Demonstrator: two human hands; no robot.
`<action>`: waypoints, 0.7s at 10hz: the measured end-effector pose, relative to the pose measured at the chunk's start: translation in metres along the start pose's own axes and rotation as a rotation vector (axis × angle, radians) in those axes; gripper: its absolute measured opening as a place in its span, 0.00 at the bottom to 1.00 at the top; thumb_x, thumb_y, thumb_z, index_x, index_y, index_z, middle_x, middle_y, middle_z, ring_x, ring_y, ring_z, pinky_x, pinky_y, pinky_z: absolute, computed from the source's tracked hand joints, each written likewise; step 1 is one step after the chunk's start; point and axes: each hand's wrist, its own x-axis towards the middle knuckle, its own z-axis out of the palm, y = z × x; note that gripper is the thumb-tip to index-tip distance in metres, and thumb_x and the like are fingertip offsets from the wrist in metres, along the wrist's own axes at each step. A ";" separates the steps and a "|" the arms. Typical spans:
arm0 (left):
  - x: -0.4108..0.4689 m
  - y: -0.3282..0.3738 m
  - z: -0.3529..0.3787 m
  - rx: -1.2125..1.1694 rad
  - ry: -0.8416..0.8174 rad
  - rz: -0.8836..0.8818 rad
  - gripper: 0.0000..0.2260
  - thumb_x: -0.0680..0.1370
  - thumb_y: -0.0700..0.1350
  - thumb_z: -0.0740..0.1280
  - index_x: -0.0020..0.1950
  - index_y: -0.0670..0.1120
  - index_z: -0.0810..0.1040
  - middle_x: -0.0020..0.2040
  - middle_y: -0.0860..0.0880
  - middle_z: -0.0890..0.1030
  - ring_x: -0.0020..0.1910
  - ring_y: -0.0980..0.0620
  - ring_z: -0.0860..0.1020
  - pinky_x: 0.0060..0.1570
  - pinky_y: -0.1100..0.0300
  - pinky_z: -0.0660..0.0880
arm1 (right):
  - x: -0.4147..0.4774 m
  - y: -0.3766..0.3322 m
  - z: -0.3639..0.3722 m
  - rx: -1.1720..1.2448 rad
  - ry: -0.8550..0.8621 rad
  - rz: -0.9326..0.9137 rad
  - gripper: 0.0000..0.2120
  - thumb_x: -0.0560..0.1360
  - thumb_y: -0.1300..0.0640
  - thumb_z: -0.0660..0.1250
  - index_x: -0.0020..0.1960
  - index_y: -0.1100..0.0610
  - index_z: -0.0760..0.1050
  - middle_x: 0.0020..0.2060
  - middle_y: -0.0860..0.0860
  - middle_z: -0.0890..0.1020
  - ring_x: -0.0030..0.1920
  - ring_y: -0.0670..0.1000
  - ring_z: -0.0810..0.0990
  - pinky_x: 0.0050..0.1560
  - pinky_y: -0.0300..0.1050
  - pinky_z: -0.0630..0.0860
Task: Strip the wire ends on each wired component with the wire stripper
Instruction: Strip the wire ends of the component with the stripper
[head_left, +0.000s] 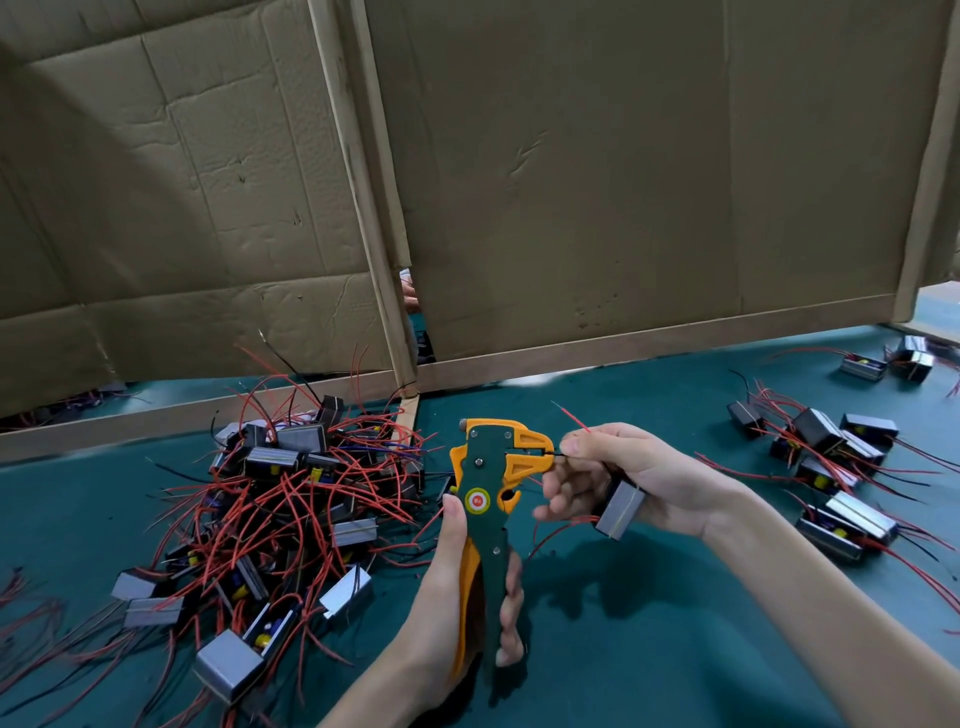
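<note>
My left hand (457, 587) grips the handles of an upright green and orange wire stripper (485, 499), its orange jaws pointing right. My right hand (618, 473) holds a grey box-shaped wired component (619, 509) against the palm and pinches its thin black wire (563, 453), whose end sits in the stripper's jaws. A red wire (571, 415) of the same component sticks up past my thumb. A big tangled pile of components with red and black wires (291, 499) lies to the left on the green table.
A smaller group of components (831, 467) lies at the right, with two more (888, 364) farther back. Tall cardboard panels on wooden frames (571, 182) wall off the back of the green table (649, 597). Another person's hand shows through the gap (410, 291).
</note>
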 end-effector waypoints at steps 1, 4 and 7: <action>0.004 0.000 0.003 -0.069 -0.009 0.062 0.36 0.66 0.72 0.53 0.38 0.40 0.79 0.34 0.38 0.76 0.31 0.42 0.76 0.34 0.52 0.77 | 0.005 0.000 -0.001 -0.087 0.219 -0.053 0.17 0.78 0.54 0.64 0.31 0.55 0.70 0.39 0.53 0.82 0.38 0.49 0.79 0.49 0.46 0.78; 0.008 -0.001 0.005 -0.159 0.069 0.161 0.36 0.67 0.69 0.54 0.44 0.36 0.80 0.39 0.35 0.79 0.37 0.39 0.79 0.43 0.46 0.80 | 0.032 0.015 0.009 -0.566 0.868 -0.510 0.10 0.81 0.61 0.60 0.42 0.55 0.75 0.43 0.56 0.77 0.43 0.51 0.76 0.49 0.41 0.73; 0.011 -0.007 0.002 -0.093 0.119 0.116 0.43 0.62 0.71 0.59 0.57 0.35 0.76 0.46 0.38 0.82 0.48 0.39 0.79 0.58 0.38 0.74 | 0.034 0.024 0.019 -0.758 0.413 -0.108 0.31 0.69 0.81 0.47 0.65 0.62 0.72 0.60 0.61 0.80 0.54 0.52 0.79 0.52 0.31 0.73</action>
